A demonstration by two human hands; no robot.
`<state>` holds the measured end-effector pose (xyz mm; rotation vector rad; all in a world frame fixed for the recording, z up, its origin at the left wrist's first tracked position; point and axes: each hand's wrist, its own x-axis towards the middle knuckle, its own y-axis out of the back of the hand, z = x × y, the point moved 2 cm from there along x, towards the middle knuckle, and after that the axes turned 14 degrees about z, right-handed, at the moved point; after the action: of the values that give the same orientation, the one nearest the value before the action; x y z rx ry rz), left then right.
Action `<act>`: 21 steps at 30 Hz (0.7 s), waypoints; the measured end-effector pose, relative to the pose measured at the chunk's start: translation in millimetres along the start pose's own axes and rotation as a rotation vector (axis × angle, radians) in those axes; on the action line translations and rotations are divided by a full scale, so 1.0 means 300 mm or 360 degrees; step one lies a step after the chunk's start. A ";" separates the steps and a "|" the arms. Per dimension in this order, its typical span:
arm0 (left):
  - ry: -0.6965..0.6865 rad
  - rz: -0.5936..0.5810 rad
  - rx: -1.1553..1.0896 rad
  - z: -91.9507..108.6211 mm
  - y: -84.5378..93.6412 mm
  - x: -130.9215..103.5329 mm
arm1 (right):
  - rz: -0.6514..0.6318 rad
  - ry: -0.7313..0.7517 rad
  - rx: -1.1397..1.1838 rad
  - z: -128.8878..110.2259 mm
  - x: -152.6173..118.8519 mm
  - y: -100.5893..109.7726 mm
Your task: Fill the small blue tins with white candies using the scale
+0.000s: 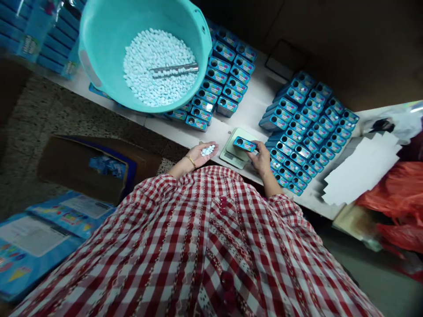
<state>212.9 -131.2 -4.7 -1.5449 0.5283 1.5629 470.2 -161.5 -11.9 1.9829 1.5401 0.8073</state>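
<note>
My left hand [200,155] is palm up and cupped around a small heap of white candies [208,150]. In my right hand [262,157] is a narrow blue tin [243,144] with a round dark hole in its top, gripped at its right end. The tin is over a small pale kitchen scale [235,159]; whether it touches the pan I cannot tell. To the upper left, a turquoise tub [99,31] contains a mass of the same white candies [155,53], with a shiny metal scoop [176,69] lying on them.
Rows of upright blue tins [216,77] stand beside the tub, and a larger block of tins [307,132] fills the right side. Jagged white card [363,167] and red plastic bags [393,193] are farther right. An open cardboard box [82,167] and flat blue cartons [36,237] are lower left.
</note>
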 end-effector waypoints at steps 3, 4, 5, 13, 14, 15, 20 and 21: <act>0.0015 -0.0004 0.0032 -0.005 -0.010 0.009 | 0.0020 0.0200 -0.0083 -0.069 0.002 0.006; 0.0019 -0.0009 0.0046 -0.007 -0.017 0.014 | 0.0021 0.0268 -0.0125 -0.096 0.005 0.008; 0.0022 -0.0016 0.0055 -0.008 -0.025 0.018 | 0.0019 0.0333 -0.0172 -0.124 0.008 0.011; 0.0036 -0.0112 -0.0041 -0.014 -0.084 0.041 | -0.0067 0.0726 -0.0567 -0.353 0.023 0.101; 0.0033 -0.0105 -0.0053 -0.015 -0.087 0.042 | -0.0113 0.0779 -0.0614 -0.370 0.022 0.110; 0.0030 -0.0091 -0.0065 -0.017 -0.089 0.042 | -0.0161 0.0824 -0.0656 -0.380 0.021 0.115; 0.0045 -0.0099 -0.0096 -0.023 -0.104 0.036 | -0.0317 0.0775 -0.0785 -0.333 0.022 0.096; 0.0051 -0.0121 -0.0082 -0.024 -0.107 0.035 | -0.0323 0.0736 -0.0796 -0.320 0.021 0.092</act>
<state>243.9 -116.4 -7.3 -1.6129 0.4453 1.5065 421.4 -159.4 75.5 1.3137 1.5459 1.4670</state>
